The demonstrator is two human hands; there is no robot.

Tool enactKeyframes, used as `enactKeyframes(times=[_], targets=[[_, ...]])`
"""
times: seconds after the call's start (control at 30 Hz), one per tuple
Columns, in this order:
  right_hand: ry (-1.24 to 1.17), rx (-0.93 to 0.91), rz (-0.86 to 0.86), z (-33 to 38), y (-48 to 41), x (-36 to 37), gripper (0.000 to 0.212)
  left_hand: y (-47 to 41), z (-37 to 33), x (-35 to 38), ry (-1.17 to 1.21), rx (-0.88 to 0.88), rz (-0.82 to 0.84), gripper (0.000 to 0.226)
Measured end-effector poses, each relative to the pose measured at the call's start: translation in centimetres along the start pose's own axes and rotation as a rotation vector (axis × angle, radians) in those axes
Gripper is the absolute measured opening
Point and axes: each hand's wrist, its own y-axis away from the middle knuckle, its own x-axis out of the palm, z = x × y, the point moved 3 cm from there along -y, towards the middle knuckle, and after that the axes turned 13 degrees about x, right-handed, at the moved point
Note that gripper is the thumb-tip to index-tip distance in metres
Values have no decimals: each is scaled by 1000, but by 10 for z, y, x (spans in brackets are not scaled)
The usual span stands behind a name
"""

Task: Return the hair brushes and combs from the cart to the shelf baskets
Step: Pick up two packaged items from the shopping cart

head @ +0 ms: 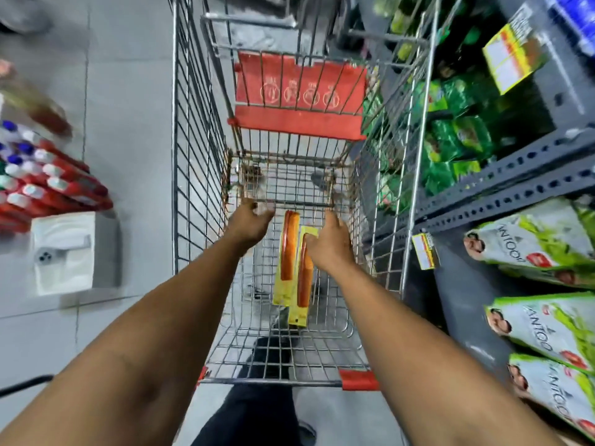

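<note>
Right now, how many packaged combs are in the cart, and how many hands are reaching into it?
Packaged combs on yellow cards: 2, one lying left of the other on the cart floor
Hands in the cart: 2, left hand and right hand
Total: 4

Head view (single camera), steep downward look, close over cart [199,130].

Two orange combs [289,246], seemingly on yellow cards, side by side, flat on cart [193,156] floor
</note>
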Motion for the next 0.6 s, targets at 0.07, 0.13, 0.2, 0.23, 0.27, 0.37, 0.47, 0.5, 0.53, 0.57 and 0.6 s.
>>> enactKeyframes(times=[0.07, 0.13, 0.2, 0.23, 0.27, 0.37, 0.47, 0.5, 0.53, 0.57, 0.6], targets=[[17, 77, 54, -16, -10, 16, 62, -1, 19, 18, 42, -65, 52, 71], [42, 120, 101, -28, -21, 29, 57, -2, 33, 32, 56, -103, 90, 68], [55, 166, 142, -38, -33, 44, 61, -5, 46, 44, 54, -125, 116, 66], [52, 189, 156, -43, -38, 50, 63, -6, 52, 49, 50, -124, 128, 64], [45, 211, 164, -46, -42, 56, 65, -7, 55, 53, 40, -123, 141, 62], [44, 263, 167, -55, -54, 72, 63, -14, 66, 63, 6, -133, 177, 55], [36, 297, 160, -61, -62, 85, 62, -21, 77, 72, -68, -134, 190, 51], [35, 304, 156, -63, -63, 89, 63, -23, 80, 77, -68, -138, 192, 50], [34, 309, 152, -65, -65, 92, 63, -24, 80, 80, -81, -145, 189, 49], [30, 314, 149, -66, -66, 95, 63, -26, 82, 84, -108, -144, 180, 48], [25, 320, 149, -68, -67, 97, 64, -26, 81, 86, -144, -144, 168, 47]])
